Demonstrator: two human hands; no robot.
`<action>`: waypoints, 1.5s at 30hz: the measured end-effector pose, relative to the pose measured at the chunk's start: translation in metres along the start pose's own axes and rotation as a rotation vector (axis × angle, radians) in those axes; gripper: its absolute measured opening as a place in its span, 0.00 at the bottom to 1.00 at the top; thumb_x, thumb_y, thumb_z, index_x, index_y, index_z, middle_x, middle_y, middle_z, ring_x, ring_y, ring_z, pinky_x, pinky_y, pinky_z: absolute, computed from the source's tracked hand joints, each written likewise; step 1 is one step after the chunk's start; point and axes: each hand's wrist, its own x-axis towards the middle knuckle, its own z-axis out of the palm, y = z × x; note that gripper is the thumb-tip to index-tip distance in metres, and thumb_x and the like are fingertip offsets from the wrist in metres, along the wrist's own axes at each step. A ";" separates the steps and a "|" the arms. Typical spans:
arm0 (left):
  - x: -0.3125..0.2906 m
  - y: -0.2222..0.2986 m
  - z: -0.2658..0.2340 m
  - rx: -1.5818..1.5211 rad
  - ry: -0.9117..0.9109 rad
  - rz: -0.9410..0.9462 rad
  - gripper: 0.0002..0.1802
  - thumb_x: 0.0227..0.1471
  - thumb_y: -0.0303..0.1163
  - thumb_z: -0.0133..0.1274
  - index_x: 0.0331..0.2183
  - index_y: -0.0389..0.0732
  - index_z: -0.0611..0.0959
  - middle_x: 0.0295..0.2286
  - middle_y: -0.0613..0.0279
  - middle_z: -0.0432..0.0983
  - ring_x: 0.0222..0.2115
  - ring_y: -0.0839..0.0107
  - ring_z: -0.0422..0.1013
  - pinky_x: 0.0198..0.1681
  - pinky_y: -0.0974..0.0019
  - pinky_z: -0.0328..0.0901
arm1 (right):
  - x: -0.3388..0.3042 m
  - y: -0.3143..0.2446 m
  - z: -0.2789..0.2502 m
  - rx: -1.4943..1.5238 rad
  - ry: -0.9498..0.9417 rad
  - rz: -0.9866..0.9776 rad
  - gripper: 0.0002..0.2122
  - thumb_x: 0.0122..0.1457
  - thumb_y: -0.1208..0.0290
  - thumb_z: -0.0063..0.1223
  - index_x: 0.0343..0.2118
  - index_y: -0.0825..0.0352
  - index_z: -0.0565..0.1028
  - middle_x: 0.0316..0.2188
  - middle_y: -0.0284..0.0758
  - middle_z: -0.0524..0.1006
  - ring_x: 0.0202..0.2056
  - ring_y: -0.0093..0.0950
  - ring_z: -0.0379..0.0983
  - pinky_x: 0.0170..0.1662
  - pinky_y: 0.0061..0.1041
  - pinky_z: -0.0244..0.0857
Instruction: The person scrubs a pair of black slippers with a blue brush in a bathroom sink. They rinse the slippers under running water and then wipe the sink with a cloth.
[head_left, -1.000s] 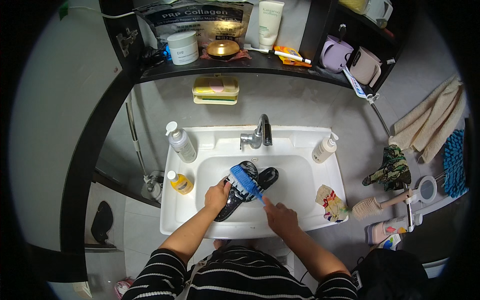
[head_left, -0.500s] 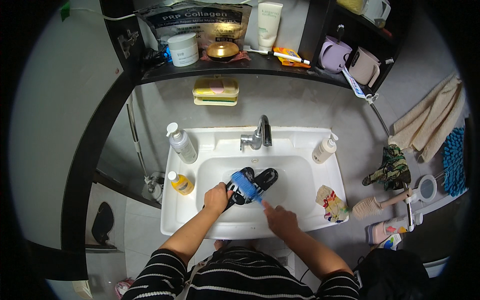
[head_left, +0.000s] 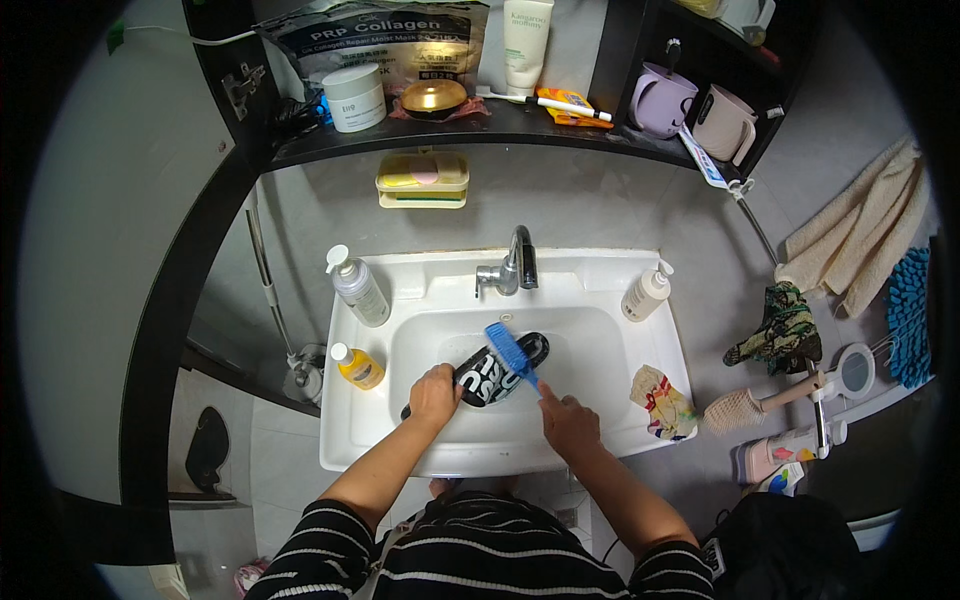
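Note:
A black slide slipper (head_left: 490,382) with a bold white pattern on its strap lies slanted over the basin of a white sink (head_left: 600,430). My left hand (head_left: 435,396) is closed round its near left end. In my right hand (head_left: 572,424) is the handle of a blue scrubbing brush (head_left: 510,350). The brush head lies over the slipper near its far end, and whether the bristles touch is hard to tell. Whitish suds or wet marks show around the slipper. I cannot tell whether a second slipper lies beneath it.
A chrome faucet (head_left: 518,262) stands behind the basin. On the rim are a clear pump bottle (head_left: 360,292), a yellow bottle (head_left: 358,367), a white pump bottle (head_left: 647,292) and a crumpled patterned cloth (head_left: 662,403). A black shelf (head_left: 440,133) with toiletries hangs above.
The brush has moved right and slightly up, off the middle of the slipper, with my right hand. The held slipper has tilted rightward, so its white-patterned strap now shows.

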 end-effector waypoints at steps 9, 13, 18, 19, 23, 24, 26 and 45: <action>-0.001 -0.007 0.010 -0.064 0.193 0.122 0.16 0.39 0.28 0.56 0.34 0.37 0.74 0.30 0.51 0.73 0.33 0.53 0.70 0.37 0.55 0.64 | 0.003 -0.012 -0.009 -0.082 -0.009 0.013 0.18 0.59 0.59 0.43 0.54 0.49 0.66 0.20 0.37 0.71 0.17 0.38 0.71 0.21 0.40 0.66; -0.002 -0.018 0.016 -0.106 0.250 0.165 0.16 0.37 0.25 0.54 0.34 0.37 0.74 0.30 0.52 0.73 0.33 0.54 0.69 0.41 0.56 0.60 | 0.007 -0.008 -0.008 0.132 0.119 0.024 0.18 0.59 0.61 0.44 0.53 0.51 0.67 0.19 0.39 0.72 0.18 0.41 0.70 0.22 0.40 0.66; -0.005 -0.028 0.023 -0.286 0.323 0.140 0.17 0.36 0.21 0.50 0.35 0.39 0.75 0.31 0.52 0.73 0.33 0.53 0.66 0.44 0.55 0.57 | 0.010 -0.004 -0.016 0.652 0.083 0.217 0.14 0.58 0.65 0.49 0.47 0.59 0.74 0.12 0.33 0.67 0.14 0.24 0.66 0.19 0.25 0.62; -0.005 -0.029 0.025 -0.327 0.332 0.131 0.18 0.35 0.21 0.50 0.35 0.39 0.75 0.31 0.51 0.73 0.32 0.53 0.66 0.44 0.55 0.57 | 0.011 0.000 -0.016 0.838 0.019 0.336 0.15 0.58 0.64 0.49 0.48 0.60 0.74 0.12 0.30 0.65 0.13 0.20 0.62 0.17 0.22 0.59; 0.002 -0.030 0.037 -0.919 0.320 -0.065 0.15 0.45 0.17 0.46 0.39 0.38 0.72 0.28 0.61 0.72 0.28 0.71 0.67 0.36 0.70 0.62 | 0.005 -0.004 -0.014 1.329 -0.172 0.724 0.16 0.60 0.63 0.48 0.50 0.62 0.72 0.13 0.21 0.61 0.10 0.10 0.49 0.12 0.11 0.42; 0.005 -0.032 0.040 -0.957 0.313 -0.044 0.14 0.48 0.17 0.46 0.40 0.38 0.71 0.28 0.65 0.71 0.29 0.78 0.66 0.34 0.77 0.61 | 0.000 -0.010 -0.011 1.360 -0.166 0.738 0.16 0.60 0.63 0.48 0.50 0.62 0.72 0.13 0.21 0.61 0.10 0.10 0.49 0.12 0.11 0.43; 0.009 -0.032 0.046 -1.144 0.237 -0.111 0.14 0.48 0.17 0.47 0.40 0.37 0.71 0.29 0.65 0.71 0.31 0.78 0.67 0.35 0.76 0.62 | -0.006 -0.010 -0.001 1.355 -0.112 0.662 0.16 0.60 0.65 0.48 0.50 0.63 0.72 0.13 0.22 0.62 0.11 0.12 0.53 0.13 0.14 0.47; 0.020 -0.002 -0.009 -1.595 -0.145 -0.723 0.19 0.54 0.41 0.51 0.41 0.39 0.69 0.30 0.60 0.74 0.29 0.70 0.73 0.34 0.66 0.71 | -0.003 -0.031 -0.017 0.275 0.196 0.028 0.16 0.57 0.67 0.49 0.50 0.58 0.71 0.17 0.38 0.71 0.19 0.36 0.69 0.22 0.36 0.63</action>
